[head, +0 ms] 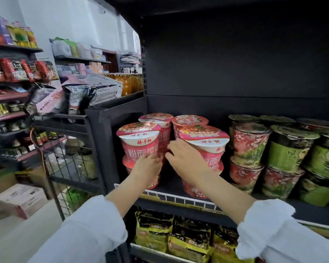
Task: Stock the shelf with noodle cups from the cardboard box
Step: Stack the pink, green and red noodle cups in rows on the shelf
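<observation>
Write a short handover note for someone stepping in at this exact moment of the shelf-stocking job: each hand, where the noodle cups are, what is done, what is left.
Left hand: pressed against the front left pink cup stack, fingers spread.
Right hand: laid open on the front right pink cup stack, nothing grasped.
Pink cups stand two high, front and back, at the shelf left end; red and green cups fill the right.
Done: four pink stacks placed.
Left: straighten them. The cardboard box isn't identifiable here, so remaining stock is unknown.

My left hand (147, 165) covers the middle of the front left pink cup (139, 141). My right hand (186, 160) hides part of the right cup stack (207, 149). The green cups (319, 168) get cut off at the right edge.
</observation>
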`<state>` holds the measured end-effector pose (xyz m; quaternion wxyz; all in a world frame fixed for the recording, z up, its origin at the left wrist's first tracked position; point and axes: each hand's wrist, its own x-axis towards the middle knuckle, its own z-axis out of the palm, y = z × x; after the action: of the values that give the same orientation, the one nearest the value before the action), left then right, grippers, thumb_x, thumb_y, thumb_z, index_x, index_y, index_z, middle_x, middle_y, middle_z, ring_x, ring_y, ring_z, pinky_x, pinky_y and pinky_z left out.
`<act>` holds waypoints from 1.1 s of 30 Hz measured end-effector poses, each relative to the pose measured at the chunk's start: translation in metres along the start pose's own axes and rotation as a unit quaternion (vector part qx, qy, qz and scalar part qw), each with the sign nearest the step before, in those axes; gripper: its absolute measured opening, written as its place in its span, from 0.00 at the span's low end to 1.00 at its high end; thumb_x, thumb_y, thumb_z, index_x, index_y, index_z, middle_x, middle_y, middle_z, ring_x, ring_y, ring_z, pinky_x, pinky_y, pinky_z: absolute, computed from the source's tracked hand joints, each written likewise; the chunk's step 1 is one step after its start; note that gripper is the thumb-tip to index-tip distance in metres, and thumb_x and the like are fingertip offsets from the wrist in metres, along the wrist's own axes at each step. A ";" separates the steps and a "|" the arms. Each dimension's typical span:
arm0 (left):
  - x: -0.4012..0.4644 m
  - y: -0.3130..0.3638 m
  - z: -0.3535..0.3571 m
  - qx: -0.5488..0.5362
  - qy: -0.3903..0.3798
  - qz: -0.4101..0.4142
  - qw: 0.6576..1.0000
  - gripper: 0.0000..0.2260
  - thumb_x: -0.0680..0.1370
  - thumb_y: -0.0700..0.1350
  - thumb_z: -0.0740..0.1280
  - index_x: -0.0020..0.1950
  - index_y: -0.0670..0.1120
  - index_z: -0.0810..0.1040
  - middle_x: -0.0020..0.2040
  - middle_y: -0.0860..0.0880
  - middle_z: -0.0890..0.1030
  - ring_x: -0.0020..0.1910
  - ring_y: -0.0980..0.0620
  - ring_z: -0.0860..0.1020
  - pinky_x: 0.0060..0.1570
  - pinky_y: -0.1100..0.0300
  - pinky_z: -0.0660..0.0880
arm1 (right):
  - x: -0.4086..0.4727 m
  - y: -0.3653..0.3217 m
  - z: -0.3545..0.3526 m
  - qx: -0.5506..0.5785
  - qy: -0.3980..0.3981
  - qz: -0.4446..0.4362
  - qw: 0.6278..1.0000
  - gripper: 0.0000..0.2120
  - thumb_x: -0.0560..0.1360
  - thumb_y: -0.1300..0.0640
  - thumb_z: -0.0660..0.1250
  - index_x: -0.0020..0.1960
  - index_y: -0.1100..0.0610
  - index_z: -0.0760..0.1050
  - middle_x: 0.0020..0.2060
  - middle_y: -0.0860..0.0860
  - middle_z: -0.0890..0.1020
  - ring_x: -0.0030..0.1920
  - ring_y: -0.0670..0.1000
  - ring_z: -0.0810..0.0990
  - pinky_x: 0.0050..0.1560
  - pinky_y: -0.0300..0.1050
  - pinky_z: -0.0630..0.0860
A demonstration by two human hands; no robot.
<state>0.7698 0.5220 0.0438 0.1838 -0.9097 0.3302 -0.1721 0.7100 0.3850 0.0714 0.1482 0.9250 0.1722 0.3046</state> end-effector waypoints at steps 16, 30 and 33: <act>0.011 -0.012 0.013 -0.001 0.023 -0.027 0.999 0.17 0.78 0.37 0.59 0.68 0.40 0.68 0.65 0.44 0.74 0.66 0.44 0.68 0.65 0.53 0.65 | 0.021 0.009 0.052 -0.096 -0.282 0.073 0.952 0.15 0.76 0.63 0.63 0.62 0.58 0.76 0.62 0.57 0.74 0.65 0.58 0.70 0.66 0.50 0.65; 0.091 0.011 0.052 0.012 -0.077 -0.065 0.995 0.18 0.80 0.36 0.54 0.69 0.35 0.66 0.70 0.32 0.63 0.71 0.34 0.60 0.73 0.46 0.56 | 0.072 0.021 0.115 -0.200 -0.364 0.049 0.908 0.21 0.82 0.56 0.52 0.74 0.56 0.61 0.74 0.60 0.59 0.75 0.63 0.52 0.73 0.54 0.57; 0.097 0.010 0.060 0.021 -0.114 -0.069 0.991 0.21 0.81 0.40 0.55 0.74 0.36 0.59 0.74 0.32 0.56 0.74 0.34 0.54 0.74 0.45 0.51 | 0.079 0.016 0.116 -0.197 -0.374 0.066 0.904 0.22 0.81 0.56 0.52 0.75 0.56 0.59 0.74 0.60 0.60 0.74 0.64 0.53 0.72 0.56 0.58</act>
<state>0.8607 0.4633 0.0056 0.2271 -0.9400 0.2396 -0.0866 0.8448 0.3830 0.0283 0.3603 0.9322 -0.0206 -0.0273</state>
